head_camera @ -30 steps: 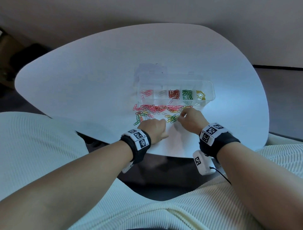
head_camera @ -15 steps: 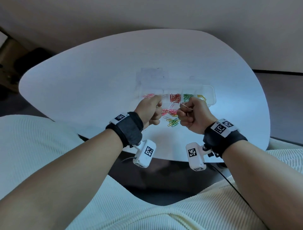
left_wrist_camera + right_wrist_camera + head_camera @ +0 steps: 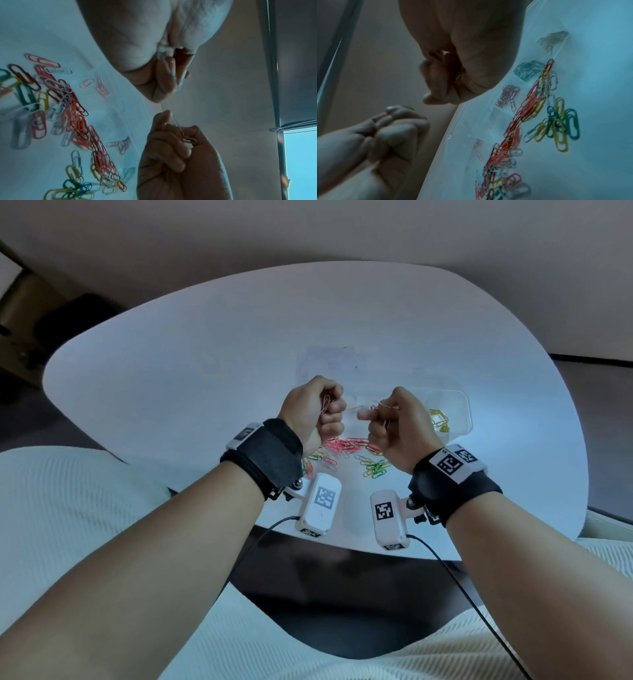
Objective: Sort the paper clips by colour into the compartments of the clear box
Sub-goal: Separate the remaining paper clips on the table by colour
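Both hands are raised above the white table (image 3: 205, 378), in front of the clear box (image 3: 460, 405), which they mostly hide. My left hand (image 3: 334, 405) is curled into a fist and pinches a few pale pink paper clips (image 3: 86, 402). My right hand (image 3: 371, 414) is also curled and pinches thin clips (image 3: 381, 406), seen as pale clips (image 3: 187, 139) in the left wrist view. Yellow clips (image 3: 440, 419) lie in the box's right-end compartment. A mixed pile of loose clips (image 3: 346, 451) lies on the table under the hands, nearer than the box.
Other compartments hold sorted clips (image 3: 508, 94), dimly visible through the plastic. The pile (image 3: 60, 108) spreads in a band along the box's near side. A wall stands beyond the table, and white ribbed cushions (image 3: 51, 525) flank my arms.
Both hands have left the pile on the table and risen with clips pinched in them. They now hover over the box, slightly apart.
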Available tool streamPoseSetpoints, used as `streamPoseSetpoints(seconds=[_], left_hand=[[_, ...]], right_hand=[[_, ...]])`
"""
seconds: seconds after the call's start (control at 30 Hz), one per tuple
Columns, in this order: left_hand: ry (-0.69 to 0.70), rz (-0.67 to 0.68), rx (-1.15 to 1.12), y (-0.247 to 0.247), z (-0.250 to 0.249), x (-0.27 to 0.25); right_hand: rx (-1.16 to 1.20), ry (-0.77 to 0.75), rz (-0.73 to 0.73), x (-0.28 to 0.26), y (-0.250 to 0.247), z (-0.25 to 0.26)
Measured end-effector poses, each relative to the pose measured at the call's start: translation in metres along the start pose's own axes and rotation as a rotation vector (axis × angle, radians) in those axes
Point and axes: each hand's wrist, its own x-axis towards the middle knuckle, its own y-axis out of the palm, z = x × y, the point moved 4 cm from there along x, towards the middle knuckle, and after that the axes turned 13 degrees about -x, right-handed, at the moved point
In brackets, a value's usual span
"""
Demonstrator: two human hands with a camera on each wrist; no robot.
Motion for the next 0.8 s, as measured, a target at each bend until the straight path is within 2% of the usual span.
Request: streamPoseSetpoints(seconds=[0.13,0.23,0.37,0.53,0.67,0.8], left_hand=[[-0.022,-0.138,0.083,-0.015,0.001,0.006],[-0.045,-0.191,0.155,-0.02,0.002,0.008],[-0.074,-0.177,0.21,-0.013,-0.001,0.011],[-0.056,-0.181,0.257,-0.004,-0.004,0.016],[-0.013,-0.214,0.324,0.008,-0.01,0.019],[-0.025,-0.171,0.269,0.027,-0.007,0.022]], right_hand=[[0.102,0.025,-0.025,0.005,0.002,0.003],[0.137,0.033,-0.019,0.012,0.007,0.005],[0.223,0.069,-0.06,0.016,0.011,0.014],[0.045,0.202,-0.004,0.02,0.009,0.017],[0.031,0.174,0.001,0.018,0.008,0.023],[0.04,0.095,-0.007,0.009,0.002,0.031]])
